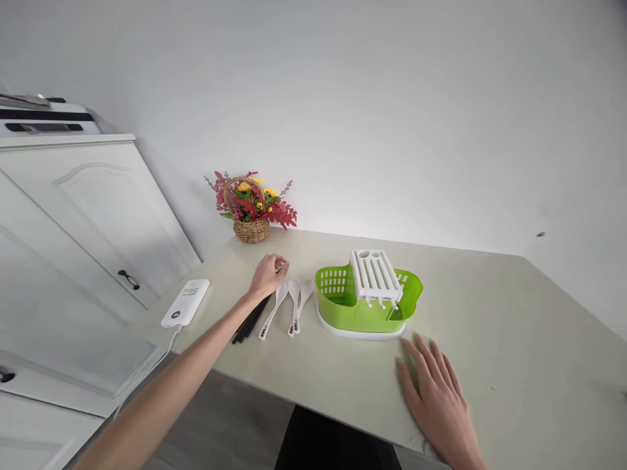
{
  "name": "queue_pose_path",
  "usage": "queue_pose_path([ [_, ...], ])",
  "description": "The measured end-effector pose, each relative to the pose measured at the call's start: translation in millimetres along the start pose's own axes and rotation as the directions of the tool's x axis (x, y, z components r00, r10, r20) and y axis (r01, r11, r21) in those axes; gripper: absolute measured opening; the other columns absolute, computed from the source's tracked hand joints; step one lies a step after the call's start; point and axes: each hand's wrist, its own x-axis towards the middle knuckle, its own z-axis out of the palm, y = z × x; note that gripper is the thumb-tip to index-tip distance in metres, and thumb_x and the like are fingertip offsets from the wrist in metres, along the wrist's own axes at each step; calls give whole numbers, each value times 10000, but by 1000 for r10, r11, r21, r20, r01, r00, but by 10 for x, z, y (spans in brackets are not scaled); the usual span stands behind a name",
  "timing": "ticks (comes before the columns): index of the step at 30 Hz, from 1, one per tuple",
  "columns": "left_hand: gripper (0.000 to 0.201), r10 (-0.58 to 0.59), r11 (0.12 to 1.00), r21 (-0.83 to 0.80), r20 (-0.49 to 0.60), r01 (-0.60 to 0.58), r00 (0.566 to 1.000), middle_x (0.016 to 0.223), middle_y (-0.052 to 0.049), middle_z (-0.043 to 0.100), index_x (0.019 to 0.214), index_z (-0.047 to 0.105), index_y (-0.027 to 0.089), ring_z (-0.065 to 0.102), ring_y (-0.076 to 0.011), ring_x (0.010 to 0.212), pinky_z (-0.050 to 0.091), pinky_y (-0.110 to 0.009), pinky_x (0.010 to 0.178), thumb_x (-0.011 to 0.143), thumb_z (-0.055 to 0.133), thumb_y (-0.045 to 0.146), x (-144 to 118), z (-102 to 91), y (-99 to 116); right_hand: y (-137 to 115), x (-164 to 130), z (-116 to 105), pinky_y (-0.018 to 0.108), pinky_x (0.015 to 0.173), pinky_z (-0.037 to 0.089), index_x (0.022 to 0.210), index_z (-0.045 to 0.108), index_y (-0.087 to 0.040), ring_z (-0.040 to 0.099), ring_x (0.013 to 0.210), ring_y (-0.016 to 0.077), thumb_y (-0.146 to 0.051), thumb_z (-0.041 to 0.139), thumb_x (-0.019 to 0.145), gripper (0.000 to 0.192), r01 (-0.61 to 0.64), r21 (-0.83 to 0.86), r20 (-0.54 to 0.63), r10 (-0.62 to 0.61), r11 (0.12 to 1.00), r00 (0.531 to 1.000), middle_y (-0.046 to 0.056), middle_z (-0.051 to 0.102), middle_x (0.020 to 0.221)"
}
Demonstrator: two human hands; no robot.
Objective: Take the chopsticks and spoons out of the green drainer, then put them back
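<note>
My left hand is over the table at the far ends of the black chopsticks, its fingers curled inward. What it grips, if anything, is hidden. Several white spoons with patterned handles lie just right of the chopsticks, the nearest bowl close to my fingers. Flat on the tabletop, fingers stretched out, rests my right hand, holding nothing. Beyond its fingertips stands a green basket rack on a white base, topped by a white slotted holder with small hooks along its front.
At the table's back left stands a wicker basket of red and yellow flowers. A white power bank with a cable lies on the left. White cabinets border that side, and a plain wall rises behind the table.
</note>
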Motion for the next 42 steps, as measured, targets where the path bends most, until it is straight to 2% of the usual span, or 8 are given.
queue_pose_path([
  [6, 218, 79, 994, 53, 213, -92, 974, 822, -30, 631, 947, 633, 197, 626, -222, 786, 448, -317, 711, 909, 629, 412, -190, -101, 396, 8, -1, 4, 556, 1267, 267, 1503, 513, -187, 264, 1572, 309, -523, 301, 1051, 602, 5, 6, -8, -5, 1000, 1000, 92, 459, 1621],
  [13, 155, 190, 979, -91, 51, -185, 981, 746, 14, 611, 989, 623, 206, 586, -171, 681, 457, -297, 713, 961, 571, 350, -67, -371, 990, 6, -5, 9, 553, 1269, 265, 1500, 515, -197, 257, 1575, 306, -536, 298, 1045, 608, -6, 12, 6, 6, 1000, 1000, 83, 444, 1631],
  [15, 154, 273, 948, -162, -32, -274, 962, 816, -11, 646, 995, 614, 205, 619, -179, 753, 494, -307, 772, 983, 551, 346, -95, -424, 1224, 2, -6, 6, 552, 1269, 264, 1501, 516, -197, 258, 1574, 306, -542, 296, 1044, 614, -4, 9, 2, 4, 1000, 1000, 82, 445, 1631],
  [18, 186, 462, 857, -199, -109, -474, 880, 1009, -75, 687, 1036, 604, 214, 656, -222, 987, 521, -371, 937, 1022, 526, 382, -279, -398, 1631, 4, -7, 7, 549, 1267, 270, 1497, 523, -195, 270, 1570, 307, -534, 292, 1047, 609, -2, 3, 3, 2, 1000, 1000, 80, 447, 1630],
  [24, 627, 646, 762, -62, 12, -645, 763, 1490, -194, 514, 1421, 469, 233, 416, -367, 1463, 365, -597, 1204, 970, 531, 663, -718, 27, 2159, 18, -8, 28, 557, 1253, 292, 1497, 518, -188, 288, 1562, 313, -525, 293, 1047, 605, 0, -12, 2, 0, 1000, 1000, 90, 470, 1612],
  [27, 645, 688, 724, 28, 39, -689, 725, 1509, -223, 510, 1416, 501, 177, 409, -386, 1476, 303, -620, 1241, 975, 534, 646, -621, 250, 2157, 19, -6, 39, 559, 1247, 300, 1482, 532, -191, 295, 1559, 317, -524, 293, 1047, 598, 10, -11, -8, -10, 1000, 1000, 92, 474, 1609],
  [32, 433, 738, 652, 136, 114, -746, 666, 1545, -158, 533, 1415, 565, 173, 458, -316, 1462, 291, -549, 1266, 1061, 442, 389, -57, 399, 1959, 17, -3, 41, 558, 1249, 300, 1479, 542, -195, 294, 1559, 319, -533, 296, 1049, 599, 12, 3, -21, -12, 1000, 1000, 84, 471, 1612],
  [42, 494, 572, 799, 172, 82, -577, 816, 1561, -82, 541, 1504, 521, 191, 419, -244, 1503, 345, -435, 1260, 1023, 459, 287, 761, 112, 1004, -19, 17, -8, 531, 1278, 268, 1522, 519, -190, 223, 1587, 295, -532, 307, 1055, 616, -38, 16, 63, 37, 999, 997, 60, 400, 1662],
])
